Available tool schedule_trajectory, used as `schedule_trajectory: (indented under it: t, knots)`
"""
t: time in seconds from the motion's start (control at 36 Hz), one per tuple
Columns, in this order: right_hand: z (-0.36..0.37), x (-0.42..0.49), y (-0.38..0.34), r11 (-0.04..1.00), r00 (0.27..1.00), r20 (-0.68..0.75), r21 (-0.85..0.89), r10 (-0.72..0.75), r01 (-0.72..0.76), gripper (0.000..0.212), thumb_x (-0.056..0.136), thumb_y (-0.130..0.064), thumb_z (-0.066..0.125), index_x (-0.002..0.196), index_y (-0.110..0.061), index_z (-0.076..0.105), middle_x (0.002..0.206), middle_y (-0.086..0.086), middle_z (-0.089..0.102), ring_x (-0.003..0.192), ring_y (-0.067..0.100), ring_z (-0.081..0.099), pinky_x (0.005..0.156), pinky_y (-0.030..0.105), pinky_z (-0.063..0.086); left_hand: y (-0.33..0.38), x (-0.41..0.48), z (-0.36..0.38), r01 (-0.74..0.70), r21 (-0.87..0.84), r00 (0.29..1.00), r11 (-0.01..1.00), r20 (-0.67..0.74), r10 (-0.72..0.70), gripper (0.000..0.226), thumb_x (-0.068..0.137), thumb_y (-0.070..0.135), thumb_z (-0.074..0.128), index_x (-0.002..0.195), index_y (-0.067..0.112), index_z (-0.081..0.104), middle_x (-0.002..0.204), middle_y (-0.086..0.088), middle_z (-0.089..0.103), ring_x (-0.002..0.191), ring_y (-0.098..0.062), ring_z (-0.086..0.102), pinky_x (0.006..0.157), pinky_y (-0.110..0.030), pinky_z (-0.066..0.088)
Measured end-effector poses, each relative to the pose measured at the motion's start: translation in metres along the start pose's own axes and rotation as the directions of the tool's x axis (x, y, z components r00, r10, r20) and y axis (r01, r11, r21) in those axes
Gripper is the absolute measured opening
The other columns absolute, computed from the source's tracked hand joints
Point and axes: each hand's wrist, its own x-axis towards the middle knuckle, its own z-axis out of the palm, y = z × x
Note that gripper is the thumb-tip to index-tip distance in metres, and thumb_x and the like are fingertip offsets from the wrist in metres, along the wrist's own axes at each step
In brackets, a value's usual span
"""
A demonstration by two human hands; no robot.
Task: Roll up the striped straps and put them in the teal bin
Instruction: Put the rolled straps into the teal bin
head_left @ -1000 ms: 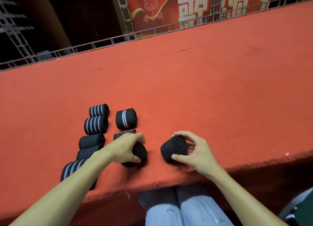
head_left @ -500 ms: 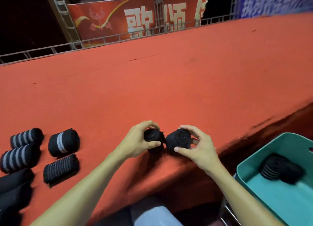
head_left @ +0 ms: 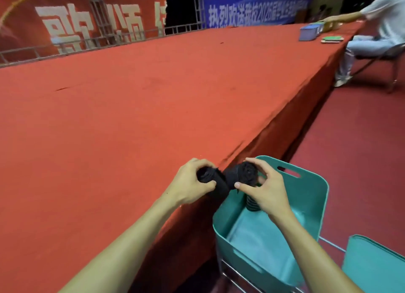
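My left hand [head_left: 191, 183] grips one dark rolled strap [head_left: 215, 182] over the front edge of the red stage. My right hand [head_left: 264, 186] grips a second rolled strap [head_left: 243, 174], end-on to me, above the near corner of the teal bin [head_left: 311, 196]. The two rolls touch each other between my hands. Inside the bin another rolled strap [head_left: 252, 204] lies against the far wall, partly hidden by my right hand. The bin stands on a wire rack below the stage edge.
The red carpeted stage [head_left: 131, 117] stretches left and far. A second teal bin [head_left: 372, 262] sits at the lower right. A seated person [head_left: 372, 29] is at the far right beside blue boxes [head_left: 309, 31]. Railings and banners line the back.
Both hands carried their rolls to the right, from the stage top to over the bin. The view swung right, so the rows of rolled straps on the left left the frame.
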Motion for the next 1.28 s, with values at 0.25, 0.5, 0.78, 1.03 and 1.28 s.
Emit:
schedule_trajectory:
  t: [0.25, 0.5, 0.78, 1.03, 1.28]
  knots:
    - [-0.035, 0.000, 0.044, 0.968, 0.978, -0.156, -0.186, 0.139, -0.167, 0.064, 0.059, -0.003, 0.092, 0.108, -0.033, 0.064, 0.107, -0.012, 0.069, 0.089, 0.017, 0.070, 0.090, 0.037, 0.056, 0.006, 0.019, 0.043, -0.111, -0.001, 0.982, 0.994, 0.152, 0.110, 0.040, 0.075, 0.014, 0.082, 0.111, 0.024, 0.069, 0.103, 0.000, 0.061, 0.093, -0.014, 0.059, 0.081, -0.012, 0.040]
    - [-0.036, -0.002, 0.088, 0.891, 0.864, -0.374, -0.170, 0.336, -0.420, 0.060, 0.062, -0.007, 0.091, 0.115, -0.018, 0.067, 0.098, -0.007, 0.063, 0.104, 0.023, 0.063, 0.098, 0.035, 0.049, -0.005, 0.022, 0.089, -0.170, 0.165, 0.939, 0.972, 0.328, 0.108, 0.046, 0.073, 0.028, 0.083, 0.116, 0.025, 0.068, 0.109, 0.001, 0.057, 0.104, -0.018, 0.059, 0.096, -0.027, 0.043]
    - [-0.027, -0.005, 0.118, 0.783, 0.661, -0.530, 0.010, 0.531, -0.622, 0.059, 0.069, -0.003, 0.086, 0.122, -0.013, 0.063, 0.114, 0.011, 0.068, 0.114, 0.030, 0.057, 0.091, 0.030, 0.047, -0.018, 0.028, 0.105, -0.130, 0.319, 0.942, 0.939, 0.336, 0.016, 0.047, 0.078, 0.043, 0.077, 0.122, 0.038, 0.063, 0.107, 0.013, 0.047, 0.117, -0.020, 0.036, 0.086, -0.031, 0.025]
    - [-0.016, -0.015, 0.143, 0.715, 0.591, -0.532, 0.040, 0.607, -0.698, 0.055, 0.069, -0.003, 0.086, 0.118, -0.014, 0.064, 0.115, 0.010, 0.068, 0.103, 0.027, 0.059, 0.084, 0.026, 0.044, -0.031, 0.030, 0.115, -0.084, 0.239, 0.942, 0.967, 0.336, -0.001, 0.044, 0.078, 0.039, 0.079, 0.120, 0.034, 0.065, 0.101, 0.015, 0.043, 0.115, -0.018, 0.030, 0.086, -0.031, 0.028]
    - [-0.007, -0.010, 0.164, 0.695, 0.583, -0.527, 0.021, 0.619, -0.719, 0.057, 0.072, -0.003, 0.085, 0.123, -0.013, 0.062, 0.119, 0.012, 0.067, 0.116, 0.032, 0.055, 0.095, 0.032, 0.043, -0.039, 0.031, 0.123, -0.096, 0.181, 0.949, 0.979, 0.313, 0.035, 0.044, 0.078, 0.037, 0.079, 0.120, 0.034, 0.066, 0.101, 0.015, 0.043, 0.106, -0.011, 0.025, 0.085, -0.030, 0.027]
